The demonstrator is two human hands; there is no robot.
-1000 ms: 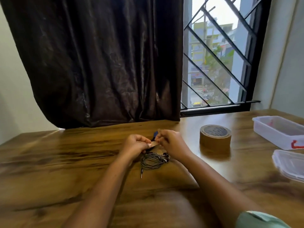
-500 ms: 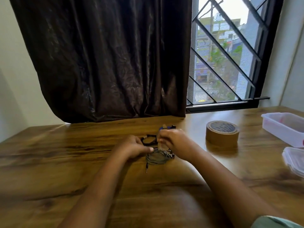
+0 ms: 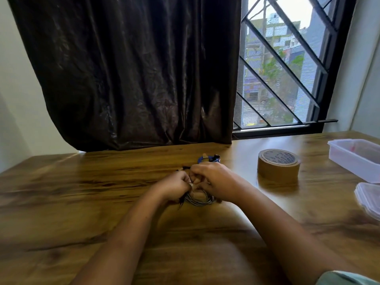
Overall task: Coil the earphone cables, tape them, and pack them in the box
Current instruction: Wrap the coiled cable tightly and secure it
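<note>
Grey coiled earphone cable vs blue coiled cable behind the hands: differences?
The grey coiled earphone cable is gripped by the left hand and right hand; the blue coiled cable lies untouched beyond them. The blue one seems to carry a tan tape strip; the grey one's taping is hidden. Both lie coiled on the wooden table.

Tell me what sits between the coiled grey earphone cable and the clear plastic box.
The brown roll of packing tape stands on the wooden table, directly between the coiled grey earphone cable and the clear plastic box.
</note>
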